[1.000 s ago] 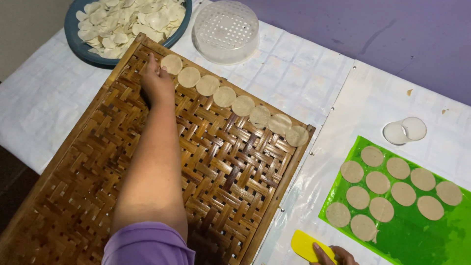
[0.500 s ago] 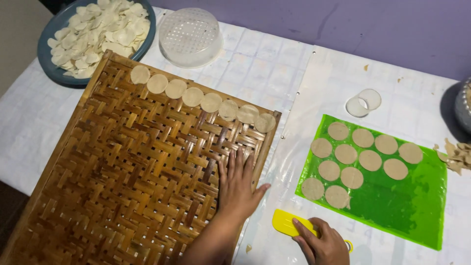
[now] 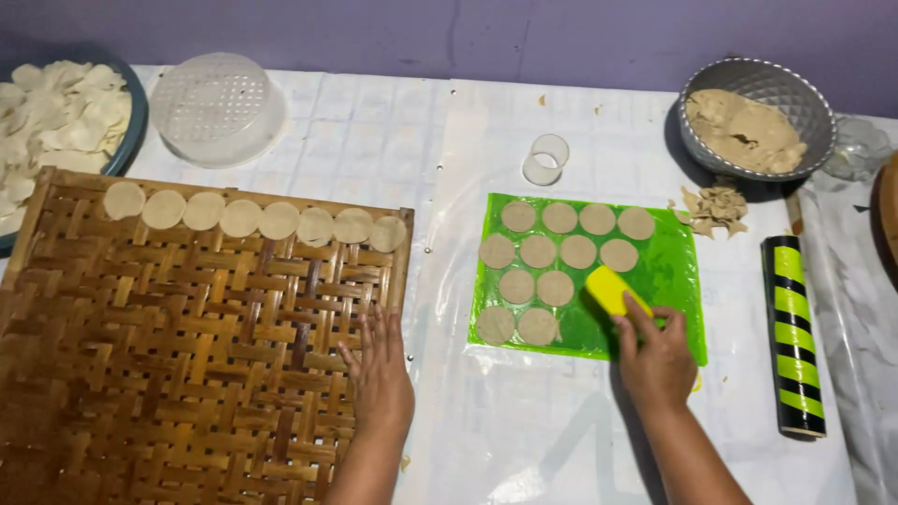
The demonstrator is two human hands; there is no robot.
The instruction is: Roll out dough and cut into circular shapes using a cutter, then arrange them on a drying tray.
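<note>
R hand (image 3: 658, 360) moved yellow scraper (image 3: 615, 289) onto mat.

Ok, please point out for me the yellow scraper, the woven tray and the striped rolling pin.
yellow scraper (image 3: 610, 288), head view, on its flat yellow blade above the fingers.
woven tray (image 3: 187, 355), head view, on the bare weave at its middle.
striped rolling pin (image 3: 793, 337), head view, on the middle of its length.
</note>
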